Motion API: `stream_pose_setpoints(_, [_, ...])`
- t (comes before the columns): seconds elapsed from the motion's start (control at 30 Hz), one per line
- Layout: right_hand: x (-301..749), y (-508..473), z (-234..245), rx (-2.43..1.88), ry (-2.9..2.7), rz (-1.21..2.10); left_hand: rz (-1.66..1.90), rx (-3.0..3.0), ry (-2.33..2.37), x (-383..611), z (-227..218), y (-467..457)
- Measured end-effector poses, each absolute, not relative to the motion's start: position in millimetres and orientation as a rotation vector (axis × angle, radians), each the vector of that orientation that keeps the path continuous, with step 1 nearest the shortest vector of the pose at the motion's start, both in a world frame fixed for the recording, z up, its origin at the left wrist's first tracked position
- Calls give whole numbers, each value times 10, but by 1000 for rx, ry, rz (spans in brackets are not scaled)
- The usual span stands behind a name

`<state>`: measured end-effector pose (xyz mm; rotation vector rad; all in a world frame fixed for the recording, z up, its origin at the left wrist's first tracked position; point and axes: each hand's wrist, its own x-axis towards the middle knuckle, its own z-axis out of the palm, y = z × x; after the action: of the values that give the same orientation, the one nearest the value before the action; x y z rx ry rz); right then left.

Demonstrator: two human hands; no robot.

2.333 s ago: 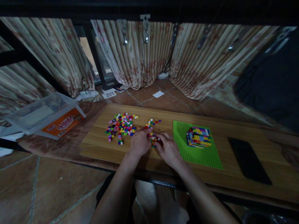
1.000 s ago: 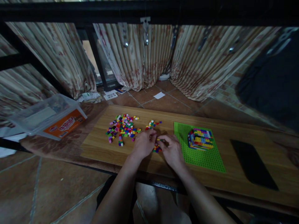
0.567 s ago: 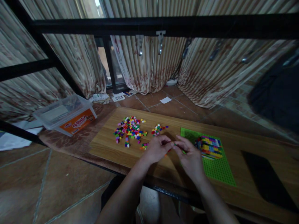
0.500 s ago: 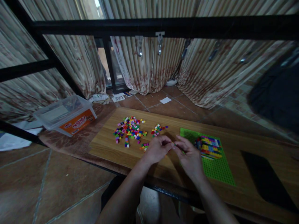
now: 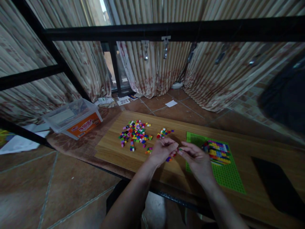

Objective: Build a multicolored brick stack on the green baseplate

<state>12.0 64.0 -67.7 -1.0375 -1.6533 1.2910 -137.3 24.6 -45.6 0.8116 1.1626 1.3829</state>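
Note:
My left hand (image 5: 163,151) and my right hand (image 5: 197,160) meet above the wooden board, fingertips pinched close together. Between them are tiny toy building bricks (image 5: 180,149), with green and red showing; fingers hide most of them. Under my left hand, a few purple and orange bricks (image 5: 169,158) lie on the board. Just right of my right hand, a block built from many coloured bricks (image 5: 218,152) stands on a green studded baseplate (image 5: 231,178). Left of the hands lies a large pile of loose bricks (image 5: 137,132), with a smaller cluster (image 5: 163,133) nearer.
The wooden board (image 5: 111,144) rests on a cloth-covered table. A clear plastic box (image 5: 76,119) with an orange label sits at the left end. A dark flat panel (image 5: 274,184) lies on the right. A black metal bar (image 5: 133,31) crosses in front of striped curtains.
The hands have parted slightly and the fingertips shifted, baring the purple and orange bricks below. The whole scene has slid a little rightward in view.

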Motion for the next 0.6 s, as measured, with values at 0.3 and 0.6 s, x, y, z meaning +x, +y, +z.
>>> stream_pose_setpoints(0.3, [16,566,-672,-1082,-2075,832,1442,699,1187,-1415,-456,266])
stream_pose_setpoints(0.6, [103,565,-566,-1015,-1692,997,1445,1038,1258,-1383,-487,274])
